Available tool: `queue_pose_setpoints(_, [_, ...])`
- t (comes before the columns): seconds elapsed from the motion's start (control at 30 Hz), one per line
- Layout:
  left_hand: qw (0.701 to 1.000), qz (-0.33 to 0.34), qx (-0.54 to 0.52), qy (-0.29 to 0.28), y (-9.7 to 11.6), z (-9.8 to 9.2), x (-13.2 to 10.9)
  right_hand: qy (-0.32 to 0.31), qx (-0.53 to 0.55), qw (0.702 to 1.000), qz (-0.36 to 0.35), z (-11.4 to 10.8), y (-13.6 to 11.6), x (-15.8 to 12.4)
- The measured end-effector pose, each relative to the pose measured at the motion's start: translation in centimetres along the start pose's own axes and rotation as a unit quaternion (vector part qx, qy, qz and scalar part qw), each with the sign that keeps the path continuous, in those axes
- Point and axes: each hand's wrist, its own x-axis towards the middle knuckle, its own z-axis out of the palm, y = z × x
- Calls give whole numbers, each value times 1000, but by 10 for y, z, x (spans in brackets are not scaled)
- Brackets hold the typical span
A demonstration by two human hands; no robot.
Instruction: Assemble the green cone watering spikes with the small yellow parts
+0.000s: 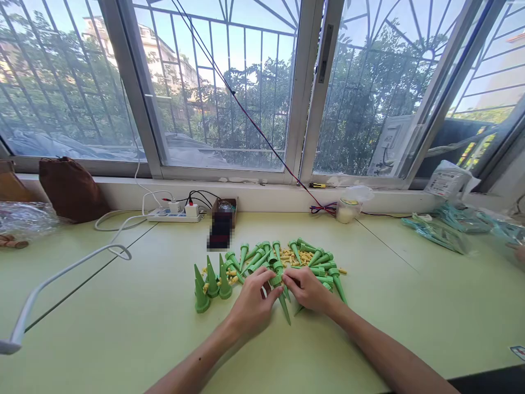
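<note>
My left hand [255, 300] is closed around the collar of a green plastic watering spike [284, 310], whose point tilts down toward me. At the spike's wide end, the fingertips of my right hand [308, 289] are pinched together; whatever they grip is too small and hidden to name. Beyond both hands lies a loose heap of similar green spikes [294, 249], mixed with small yellow pieces [301, 258]. To the left of my left hand, several more green spikes [225, 285] stand on their wide ends, tips up.
A white power strip [174, 215] and a small box [234, 210] sit against the window ledge. Nearby on the pale table [394, 328] are a white curved stand [61, 279], brown bag [71, 189], jar [348, 210] and plastic-wrapped packets [437, 232]. A yellow-black tool [318, 185] rests on the ledge.
</note>
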Motion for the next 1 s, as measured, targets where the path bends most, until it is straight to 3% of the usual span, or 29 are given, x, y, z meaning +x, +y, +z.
queue_pose_setpoints(1.0, [1000, 18, -8, 4, -2, 2, 0, -1, -17, 1000, 8, 0, -2, 0])
